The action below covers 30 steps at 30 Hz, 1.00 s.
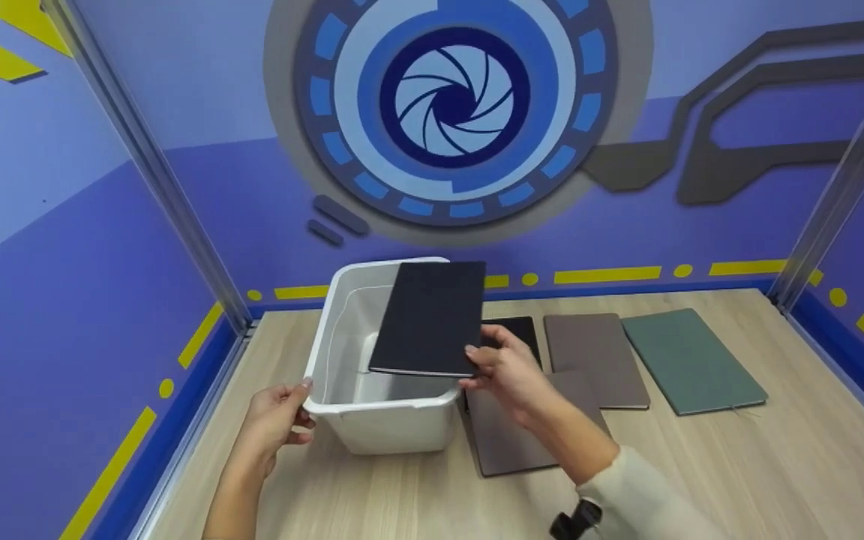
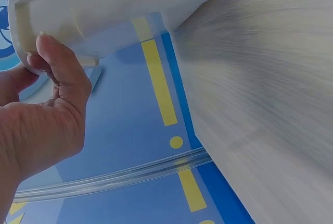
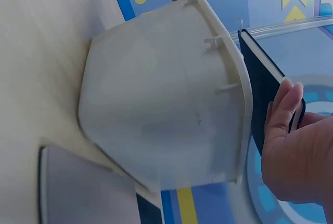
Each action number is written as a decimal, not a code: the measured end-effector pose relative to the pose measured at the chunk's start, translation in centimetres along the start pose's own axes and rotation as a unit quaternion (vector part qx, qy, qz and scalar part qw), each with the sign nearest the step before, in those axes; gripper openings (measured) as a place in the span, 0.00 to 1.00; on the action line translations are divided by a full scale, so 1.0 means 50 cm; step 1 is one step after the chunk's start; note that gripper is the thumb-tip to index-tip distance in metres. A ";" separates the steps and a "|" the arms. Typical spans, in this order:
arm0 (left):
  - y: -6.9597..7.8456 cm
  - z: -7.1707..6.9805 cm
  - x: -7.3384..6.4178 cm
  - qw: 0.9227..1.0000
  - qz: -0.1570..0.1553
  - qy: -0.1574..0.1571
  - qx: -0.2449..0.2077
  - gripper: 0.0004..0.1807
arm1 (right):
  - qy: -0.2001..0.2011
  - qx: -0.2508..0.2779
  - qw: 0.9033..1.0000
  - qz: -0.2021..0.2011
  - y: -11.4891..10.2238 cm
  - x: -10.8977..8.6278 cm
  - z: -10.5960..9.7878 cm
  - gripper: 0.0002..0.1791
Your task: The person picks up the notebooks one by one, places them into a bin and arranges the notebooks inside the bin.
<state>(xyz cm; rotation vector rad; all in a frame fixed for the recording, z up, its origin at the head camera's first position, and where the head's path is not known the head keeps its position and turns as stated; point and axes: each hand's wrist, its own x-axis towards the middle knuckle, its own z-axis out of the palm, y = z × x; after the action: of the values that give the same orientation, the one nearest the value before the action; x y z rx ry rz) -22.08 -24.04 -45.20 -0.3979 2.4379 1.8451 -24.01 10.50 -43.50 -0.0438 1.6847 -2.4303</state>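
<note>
Bench (image 1: 702, 472): we work on its wood-grain surface.
White bin (image 1: 394, 433): stands left of two brown notebooks (image 1: 597, 352) and a green notebook (image 1: 691, 360).
Raised black notebook (image 1: 432, 319): we hold it above the bin's opening.
Right grip (image 1: 511, 379): we pinch this notebook's near right corner.
Left grip (image 1: 271, 420): we grasp the bin's near left rim.

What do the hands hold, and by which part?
The right hand holds a black notebook by its near right corner; the left hand grips the white bin by its near left rim corner.

There are five notebooks (image 1: 432, 319) — and one bin (image 1: 394, 431).
</note>
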 end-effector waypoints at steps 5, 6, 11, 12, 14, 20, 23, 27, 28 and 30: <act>0.000 -0.003 -0.001 1.000 -0.005 0.000 -0.004 0.20 | -0.006 0.004 1.000 0.006 -0.001 0.022 0.044 0.23; 0.000 -0.003 -0.001 1.000 -0.005 0.001 -0.005 0.20 | -0.007 0.003 1.000 0.008 -0.001 0.024 0.051 0.24; 0.004 -0.001 -0.004 1.000 -0.002 0.003 -0.007 0.19 | -0.010 -0.016 1.000 0.021 0.001 0.031 0.075 0.29; 0.005 0.000 -0.004 1.000 0.000 0.003 -0.008 0.19 | -0.011 -0.020 0.999 0.022 0.002 0.032 0.078 0.28; 0.005 0.002 -0.004 1.000 0.001 0.001 -0.006 0.18 | -0.013 -0.026 0.999 0.025 0.003 0.034 0.082 0.27; 0.007 0.004 -0.003 1.000 0.001 -0.001 0.000 0.18 | -0.007 -0.026 0.999 0.021 0.009 0.040 0.086 0.26; 0.008 0.004 -0.004 1.000 0.000 0.000 0.000 0.19 | -0.002 -0.022 1.000 0.018 0.011 0.043 0.086 0.23; 0.007 0.002 -0.004 1.000 -0.001 -0.001 -0.003 0.19 | 0.003 -0.016 1.000 0.019 0.012 0.045 0.086 0.20; 0.007 0.002 -0.004 1.000 0.000 -0.002 -0.004 0.19 | 0.005 -0.017 1.000 0.021 0.012 0.045 0.086 0.19; 0.007 0.002 -0.002 1.000 0.001 -0.004 -0.006 0.19 | 0.009 -0.021 0.999 0.022 0.012 0.046 0.086 0.18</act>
<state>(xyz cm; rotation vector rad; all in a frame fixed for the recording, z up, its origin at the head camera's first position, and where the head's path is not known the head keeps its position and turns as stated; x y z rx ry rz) -22.08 -23.83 -44.87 -0.3895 2.4246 1.8590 -25.62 5.95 -42.70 0.0098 1.7252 -2.3708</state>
